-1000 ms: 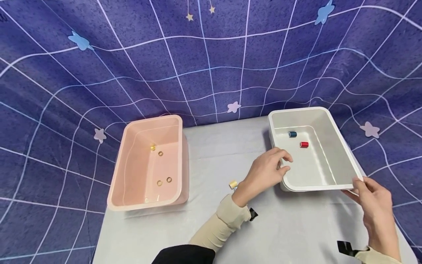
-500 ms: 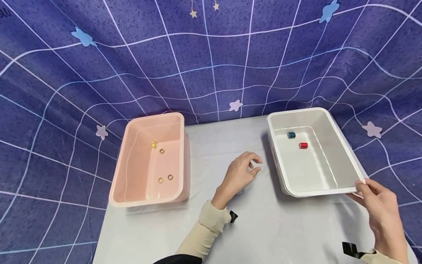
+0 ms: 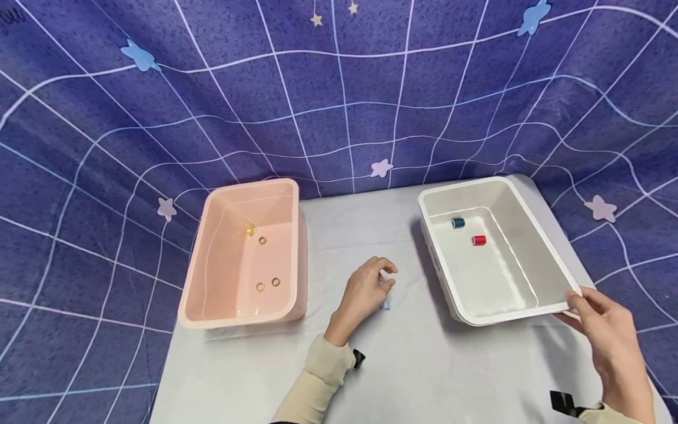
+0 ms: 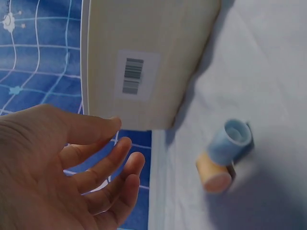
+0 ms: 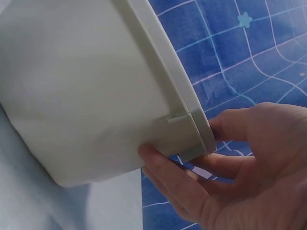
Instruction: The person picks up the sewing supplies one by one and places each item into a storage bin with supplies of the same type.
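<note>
My left hand (image 3: 362, 288) hovers over the white table between two bins, fingers loosely curved and holding nothing. Below it lies a light blue thread spool (image 3: 385, 304), mostly covered by the hand in the head view. The left wrist view shows this blue spool beside a yellow spool (image 4: 213, 175), the two appearing to touch. My right hand (image 3: 609, 330) grips the near right corner of a white plastic bin (image 3: 482, 277), thumb on the rim and fingers beneath it. Inside that bin lie a dark teal spool (image 3: 458, 222) and a red spool (image 3: 479, 240).
A pink bin (image 3: 242, 324) stands on the left, with several small gold rings (image 3: 262, 240) and a yellow piece (image 3: 250, 231) inside. Behind the table (image 3: 418, 377) hangs a blue curtain (image 3: 254, 106) with a line grid and stars.
My left hand has moved left, away from the white bin's side to above the spools. The white bin has swung slightly left and nearer, with my right hand still gripping its corner.
</note>
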`<state>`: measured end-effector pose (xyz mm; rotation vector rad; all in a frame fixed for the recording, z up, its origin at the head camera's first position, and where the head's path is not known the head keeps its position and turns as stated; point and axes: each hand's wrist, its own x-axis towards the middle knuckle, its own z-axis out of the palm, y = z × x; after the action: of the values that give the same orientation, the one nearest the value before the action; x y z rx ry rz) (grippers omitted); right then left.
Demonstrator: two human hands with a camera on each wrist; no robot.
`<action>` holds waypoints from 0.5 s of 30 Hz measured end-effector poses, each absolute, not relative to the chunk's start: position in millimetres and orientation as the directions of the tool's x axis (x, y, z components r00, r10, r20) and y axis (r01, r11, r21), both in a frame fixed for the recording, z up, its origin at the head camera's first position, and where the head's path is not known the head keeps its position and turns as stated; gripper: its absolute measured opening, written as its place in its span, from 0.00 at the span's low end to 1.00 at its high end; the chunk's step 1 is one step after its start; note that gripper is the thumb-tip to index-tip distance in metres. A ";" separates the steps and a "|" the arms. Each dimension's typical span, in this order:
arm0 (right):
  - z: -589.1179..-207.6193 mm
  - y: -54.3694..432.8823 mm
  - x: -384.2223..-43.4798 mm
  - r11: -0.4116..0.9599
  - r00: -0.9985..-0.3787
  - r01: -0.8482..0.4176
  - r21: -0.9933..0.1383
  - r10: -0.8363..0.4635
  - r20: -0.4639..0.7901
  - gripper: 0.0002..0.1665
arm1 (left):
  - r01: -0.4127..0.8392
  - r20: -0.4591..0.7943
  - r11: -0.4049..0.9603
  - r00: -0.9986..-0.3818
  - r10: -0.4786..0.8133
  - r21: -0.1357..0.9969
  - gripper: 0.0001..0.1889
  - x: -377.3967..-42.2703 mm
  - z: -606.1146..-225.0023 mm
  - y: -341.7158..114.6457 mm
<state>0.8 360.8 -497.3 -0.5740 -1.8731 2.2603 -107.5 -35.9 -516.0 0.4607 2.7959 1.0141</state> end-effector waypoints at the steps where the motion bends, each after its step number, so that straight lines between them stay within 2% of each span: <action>1: -497.6 361.4 0.6 -0.206 -0.917 0.125 -0.970 0.350 -0.192 0.20 | 0.234 -0.018 0.726 -0.947 0.321 0.646 0.09 -106.9 -517.3 -38.0; 15: -504.3 366.5 1.5 -0.225 -0.935 0.117 -0.967 0.304 -0.184 0.17 | 0.158 -0.026 0.726 -0.971 0.236 0.669 0.13 -95.3 -537.1 -63.7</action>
<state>1.5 366.5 -504.3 -0.5140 -1.8745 2.3107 -95.3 -63.7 -537.1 0.3230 2.8158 1.0766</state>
